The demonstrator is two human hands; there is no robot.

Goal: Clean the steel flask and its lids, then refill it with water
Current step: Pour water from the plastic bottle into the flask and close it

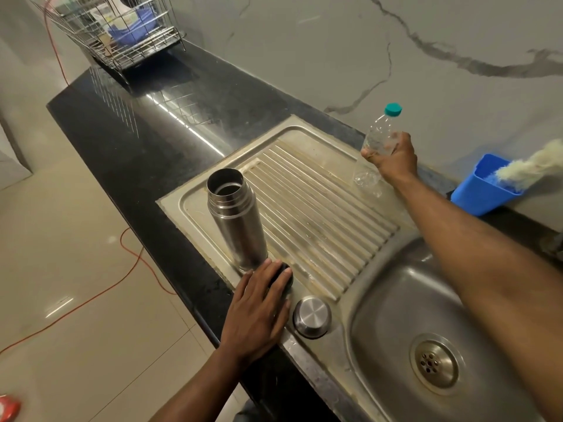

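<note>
Flask upright, open, on ribbed drainboard left of sink. Left hand flat, fingers together, covering dark inner lid beside flask base; steel lid just right. Right hand clamped round capped plastic bottle. Risk: narrow flask mouth, tilted bottle — likely spill; left hand could nudge flask over.

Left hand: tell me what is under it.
The left hand lies flat over a dark round object on the drainboard, beside the open steel flask. Only its dark edge shows past the fingertips; the rest is covered.
</note>
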